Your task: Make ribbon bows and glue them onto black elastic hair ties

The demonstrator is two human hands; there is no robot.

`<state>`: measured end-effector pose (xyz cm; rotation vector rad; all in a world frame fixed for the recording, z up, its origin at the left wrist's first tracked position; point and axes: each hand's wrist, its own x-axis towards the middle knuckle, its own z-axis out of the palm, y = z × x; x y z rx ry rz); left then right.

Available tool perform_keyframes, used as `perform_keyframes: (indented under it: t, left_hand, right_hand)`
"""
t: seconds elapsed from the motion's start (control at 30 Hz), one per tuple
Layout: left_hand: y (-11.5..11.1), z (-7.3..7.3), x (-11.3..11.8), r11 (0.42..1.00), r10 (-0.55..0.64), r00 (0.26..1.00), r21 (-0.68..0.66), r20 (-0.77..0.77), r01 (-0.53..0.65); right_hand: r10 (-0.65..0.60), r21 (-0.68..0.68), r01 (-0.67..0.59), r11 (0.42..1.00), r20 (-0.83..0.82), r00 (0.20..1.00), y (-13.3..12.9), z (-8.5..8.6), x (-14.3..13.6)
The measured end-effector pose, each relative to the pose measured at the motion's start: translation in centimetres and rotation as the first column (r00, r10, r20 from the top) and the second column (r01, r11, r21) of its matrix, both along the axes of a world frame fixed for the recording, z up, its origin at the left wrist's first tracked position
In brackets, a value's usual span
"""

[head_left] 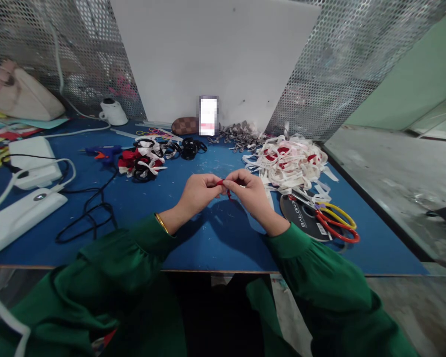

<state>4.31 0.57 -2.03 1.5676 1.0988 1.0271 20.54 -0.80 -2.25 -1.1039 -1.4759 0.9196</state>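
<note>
Above the middle of the blue table, my left hand and my right hand meet at the fingertips. Both pinch a small red ribbon, and a short end of it hangs below my right fingers. To the right of my right hand lies a pile of white and red ribbon pieces. Red, white and black bows sit to the left, beyond my left hand.
Scissors with red and yellow handles rest on a black disc at the right. A blue glue gun, black cable, white power strip and cup are at the left. A phone stands at the back.
</note>
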Motion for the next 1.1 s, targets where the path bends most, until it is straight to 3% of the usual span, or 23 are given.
perform_keyframes:
  t: [0.13, 0.37, 0.53, 0.8, 1.1]
  left_hand:
    - [-0.07, 0.14, 0.02, 0.999, -0.034, 0.999, 0.011, 0.001, 0.034]
    - [-0.10, 0.31, -0.05, 0.995, -0.050, 0.998, 0.086, -0.032, 0.053]
    - [-0.24, 0.29, 0.03, 0.991, -0.015, 0.999, 0.132, -0.047, 0.021]
    - [-0.37, 0.53, 0.25, 0.992, 0.065, 0.996, 0.107, 0.066, -0.072]
    - [-0.18, -0.12, 0.07, 0.985, 0.087, 0.996, 0.149, 0.023, -0.090]
  right_hand:
    - [0.012, -0.113, -0.024, 0.993, -0.105, 0.994, 0.16, -0.03, 0.05]
    - [0.014, -0.116, -0.037, 0.993, -0.194, 0.981, 0.21, 0.19, 0.08]
    - [-0.003, -0.156, -0.040, 0.987, -0.270, 0.963, 0.44, 0.20, 0.09]
    - [-0.009, -0.109, -0.008, 0.994, -0.159, 0.987, 0.23, 0.00, 0.05]
    - [0.006, -0.246, -0.094, 0.965, -0.338, 0.941, 0.33, -0.20, 0.03]
